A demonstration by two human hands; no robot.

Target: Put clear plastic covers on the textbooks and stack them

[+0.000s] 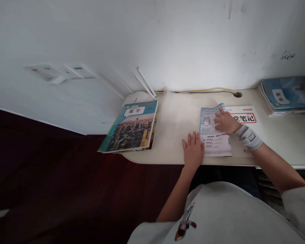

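My right hand [226, 122] lies with fingers spread on a blue and white printed sheet [217, 145], which looks like a leaflet or folded cover flap. That sheet overlaps the left side of a white notebook [244, 118] with black and red Chinese lettering. A grey wrist band [249, 137] wraps my right wrist. Flat on the desk, my left hand [194, 149] rests with its fingers stretched out, beside the sheet's lower left edge. Left of the sheet, a faint see-through film [179, 113] seems to lie on the desk; its outline is blurred.
The white desk [279, 142] has a rounded left end, where a mathematics textbook [133, 127] sits on other books and overhangs the edge. Behind it stands a white router [136, 97]. A book stack [289, 95] is at the right. Cables [205, 90] run along the wall.
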